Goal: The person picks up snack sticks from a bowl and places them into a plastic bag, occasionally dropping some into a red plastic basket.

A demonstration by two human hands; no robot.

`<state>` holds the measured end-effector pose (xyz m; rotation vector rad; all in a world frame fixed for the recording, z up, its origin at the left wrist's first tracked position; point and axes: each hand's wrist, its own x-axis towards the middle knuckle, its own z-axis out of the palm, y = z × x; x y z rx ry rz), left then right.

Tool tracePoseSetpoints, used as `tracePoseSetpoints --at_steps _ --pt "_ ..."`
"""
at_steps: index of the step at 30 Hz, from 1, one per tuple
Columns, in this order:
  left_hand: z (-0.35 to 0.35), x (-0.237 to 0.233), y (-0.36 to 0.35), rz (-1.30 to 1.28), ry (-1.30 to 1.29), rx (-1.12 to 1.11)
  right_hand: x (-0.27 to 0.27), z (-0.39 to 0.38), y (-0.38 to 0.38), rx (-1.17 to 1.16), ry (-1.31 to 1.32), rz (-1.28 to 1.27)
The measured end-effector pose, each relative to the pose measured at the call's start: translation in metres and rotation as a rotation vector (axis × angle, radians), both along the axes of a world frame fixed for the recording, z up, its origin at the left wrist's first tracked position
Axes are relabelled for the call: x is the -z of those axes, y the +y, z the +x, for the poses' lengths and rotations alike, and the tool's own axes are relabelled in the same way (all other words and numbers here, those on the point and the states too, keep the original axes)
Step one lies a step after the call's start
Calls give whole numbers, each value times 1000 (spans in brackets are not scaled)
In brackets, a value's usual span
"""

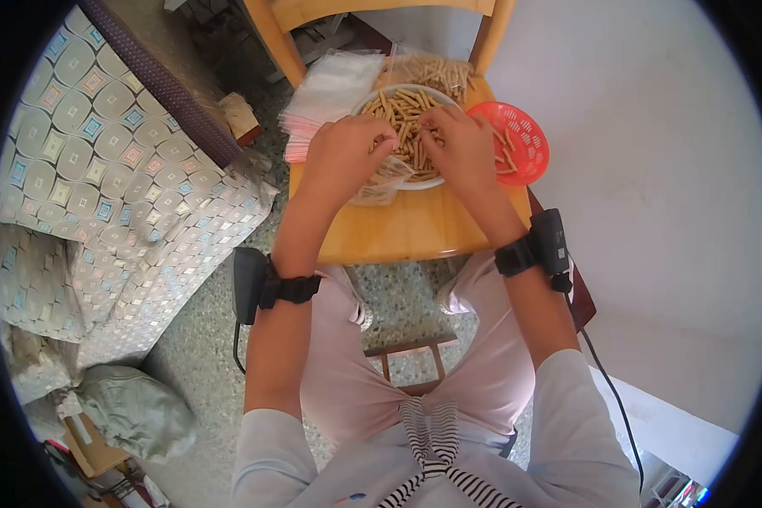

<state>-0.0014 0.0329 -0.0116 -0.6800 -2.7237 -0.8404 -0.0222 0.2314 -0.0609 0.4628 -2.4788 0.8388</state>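
A pale round bowl (429,184) full of short tan sticks (408,103) stands on the wooden chair seat. Over its left side, my left hand (347,152) is closed, thumb and fingers pinched together. A clear plastic bag (379,188) shows beneath that hand, its upper edge by the thumb, and seems held there. My right hand (461,148) hangs over the right side of the bowl with curled fingers. Whatever lies in those fingertips is too small to make out. The two hands are a short gap apart.
Flat clear bags (334,85) with pink edges lie stacked at the left. Behind the bowl is a filled clear bag (436,72). A red plastic basket (533,148) with a few sticks stands at the right. A patterned cloth (102,152) covers furniture on the left.
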Motion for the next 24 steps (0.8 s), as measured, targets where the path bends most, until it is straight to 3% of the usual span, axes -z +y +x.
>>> tracePoseSetpoints --at_steps 6,8,9,10,11,12,14,24 --pt "-10 -1 6 26 28 -107 -13 -8 -13 -85 129 -84" --pt "-12 0 6 274 -142 -166 -24 -6 -17 -137 66 -167" --pt "-17 6 5 271 -132 -161 -32 -3 -18 -187 -4 -246" --pt "-23 11 4 475 -285 -122 -37 -1 -19 -184 4 -245" --pt "-28 17 3 679 -442 -78 -41 2 -18 -233 57 -231" --pt "-27 10 4 682 -435 -68 -45 4 -17 -281 113 -214" --pt "-21 -4 4 847 -659 -5 -48 7 -15 -282 194 -183" --pt "-15 -12 -1 956 -667 78 -55 30 -26 -334 275 -288"
